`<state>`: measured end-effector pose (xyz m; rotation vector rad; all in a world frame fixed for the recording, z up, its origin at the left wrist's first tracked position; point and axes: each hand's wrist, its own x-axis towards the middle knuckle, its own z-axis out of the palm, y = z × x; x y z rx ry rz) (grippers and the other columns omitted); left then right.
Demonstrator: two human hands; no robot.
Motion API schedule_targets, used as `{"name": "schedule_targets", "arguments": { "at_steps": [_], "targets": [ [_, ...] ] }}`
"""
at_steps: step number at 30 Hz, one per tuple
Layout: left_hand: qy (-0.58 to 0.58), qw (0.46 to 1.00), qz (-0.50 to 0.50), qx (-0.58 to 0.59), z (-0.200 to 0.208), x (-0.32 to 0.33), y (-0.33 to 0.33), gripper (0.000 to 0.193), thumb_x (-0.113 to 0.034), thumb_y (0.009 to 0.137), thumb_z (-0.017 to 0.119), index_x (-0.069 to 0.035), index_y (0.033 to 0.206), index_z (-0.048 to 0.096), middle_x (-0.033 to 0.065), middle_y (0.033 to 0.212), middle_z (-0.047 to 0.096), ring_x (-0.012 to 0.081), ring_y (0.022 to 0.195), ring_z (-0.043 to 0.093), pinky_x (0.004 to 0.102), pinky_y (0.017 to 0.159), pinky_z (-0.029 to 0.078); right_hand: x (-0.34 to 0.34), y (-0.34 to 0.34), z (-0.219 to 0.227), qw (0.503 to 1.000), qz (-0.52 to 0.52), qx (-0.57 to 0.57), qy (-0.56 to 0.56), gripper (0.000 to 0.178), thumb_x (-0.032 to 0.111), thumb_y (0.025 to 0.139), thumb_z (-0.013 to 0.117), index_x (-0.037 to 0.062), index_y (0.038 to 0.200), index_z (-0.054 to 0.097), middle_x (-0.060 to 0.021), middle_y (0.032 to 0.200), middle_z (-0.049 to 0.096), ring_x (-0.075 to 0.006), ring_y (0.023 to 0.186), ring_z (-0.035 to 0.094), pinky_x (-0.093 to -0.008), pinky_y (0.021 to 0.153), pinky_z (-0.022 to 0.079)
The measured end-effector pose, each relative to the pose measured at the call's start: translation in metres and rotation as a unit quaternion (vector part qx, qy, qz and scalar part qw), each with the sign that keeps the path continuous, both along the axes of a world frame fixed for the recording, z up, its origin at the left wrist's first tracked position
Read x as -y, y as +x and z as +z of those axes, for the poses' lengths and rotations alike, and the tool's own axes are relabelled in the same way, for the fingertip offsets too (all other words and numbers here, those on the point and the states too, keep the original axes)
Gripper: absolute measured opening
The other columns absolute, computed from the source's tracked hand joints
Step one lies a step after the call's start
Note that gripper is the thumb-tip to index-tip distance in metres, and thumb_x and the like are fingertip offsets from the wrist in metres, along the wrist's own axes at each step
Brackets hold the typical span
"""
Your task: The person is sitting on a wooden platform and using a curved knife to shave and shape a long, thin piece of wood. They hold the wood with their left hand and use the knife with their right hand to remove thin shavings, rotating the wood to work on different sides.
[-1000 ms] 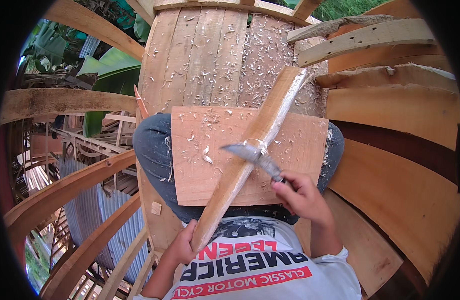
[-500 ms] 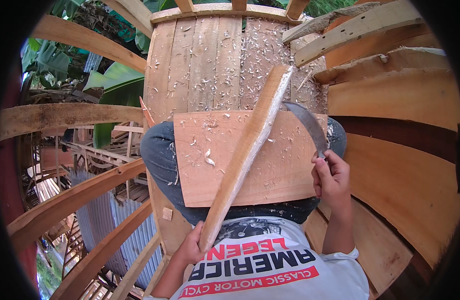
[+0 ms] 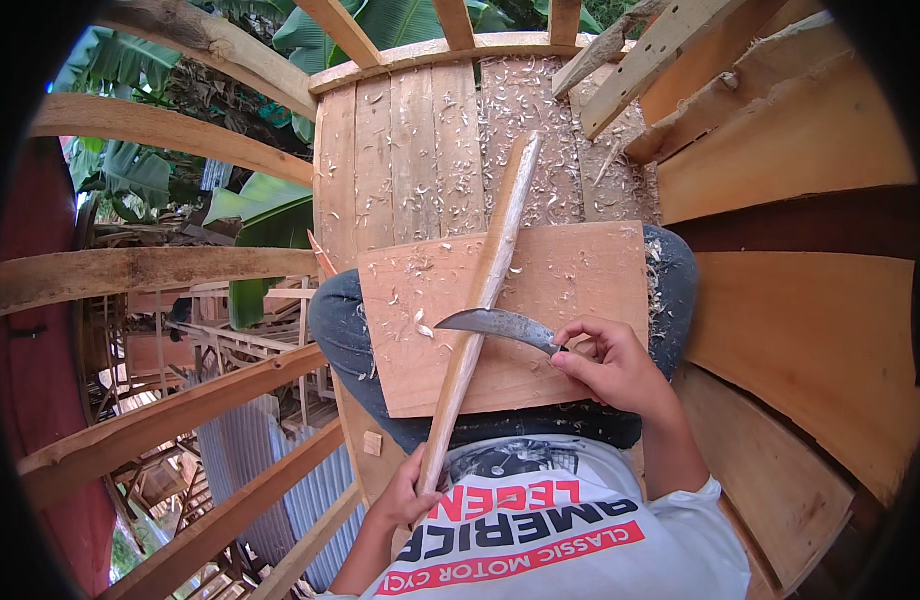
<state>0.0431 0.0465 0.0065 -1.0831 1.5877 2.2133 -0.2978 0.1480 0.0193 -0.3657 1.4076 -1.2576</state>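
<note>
My left hand is closed round the near end of a long wooden stick, which slants up and away from me over my lap. One long side of the stick is pale and freshly cut. In my right hand is the short grip of a curved knife, its handle mostly hidden by my fingers. The blade points left and lies across the middle of the stick. Beneath them a flat plywood board rests on my crossed legs, with a few curled shavings on it.
Plank flooring scattered with wood shavings stretches ahead. Wooden rails stand along the left, with corrugated metal sheets and banana leaves beyond. Large curved plywood sheets line the right side.
My right hand has brought the knife left and nearer, from beside the stick to across it. The stick has turned more upright, with its cut side facing up more.
</note>
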Motion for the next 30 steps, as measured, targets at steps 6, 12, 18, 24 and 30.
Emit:
{"name": "schedule_targets", "arguments": {
  "at_steps": [6,12,18,24,30],
  "targets": [
    [0.046,0.999,0.014,-0.021,-0.016,-0.01,0.017,0.076,-0.036,0.068,0.07,-0.002,0.127,0.037,0.0002,0.083,0.04,0.0124,0.077,0.042,0.0255,0.072,0.039,-0.022,-0.054,-0.005,0.958,-0.256,-0.123,-0.039,0.013,0.009,0.091,0.056,0.0047,0.098,0.047,0.0045,0.05,0.044,-0.0025,0.034,0.037,-0.02,0.031,0.028],
    [0.112,0.993,0.042,-0.014,0.004,-0.007,-0.001,0.048,-0.022,0.068,0.059,-0.006,0.109,0.04,0.001,0.083,0.039,0.0107,0.076,0.042,0.0238,0.068,0.039,-0.028,-0.012,-0.009,0.98,-0.16,-0.063,-0.099,0.014,0.011,0.092,0.053,0.0054,0.099,0.042,0.0003,0.056,0.045,-0.0055,0.039,0.041,-0.02,0.034,0.032],
    [-0.017,0.999,0.023,0.034,0.02,-0.016,-0.016,0.027,-0.009,0.077,0.05,-0.007,0.103,0.041,0.0028,0.085,0.042,0.0115,0.079,0.043,0.0259,0.071,0.039,-0.025,0.039,-0.023,0.978,0.011,-0.163,-0.13,0.014,0.017,0.094,0.053,0.003,0.092,0.053,0.004,0.061,0.045,-0.0041,0.049,0.041,-0.0202,0.044,0.033],
    [-0.049,0.998,0.035,0.035,0.028,-0.027,-0.022,0.028,-0.013,0.082,0.053,-0.004,0.106,0.043,0.0018,0.083,0.042,0.0108,0.078,0.043,0.0253,0.069,0.039,-0.018,0.045,-0.012,0.921,0.015,-0.381,-0.086,0.033,0.026,0.09,0.059,-0.0007,0.072,0.056,-0.0128,0.047,0.046,-0.023,0.041,0.049,-0.0346,0.043,0.035],
    [-0.04,0.998,0.035,-0.025,0.011,-0.02,-0.025,0.024,-0.016,0.084,0.055,-0.005,0.103,0.045,0.0008,0.081,0.044,0.0087,0.075,0.043,0.0239,0.065,0.038,-0.005,0.049,-0.003,0.848,0.096,-0.521,-0.017,0.044,0.041,0.087,0.06,0.0013,0.067,0.058,-0.0193,0.055,0.055,-0.0368,0.052,0.057,-0.0432,0.047,0.042]
  ]
}}
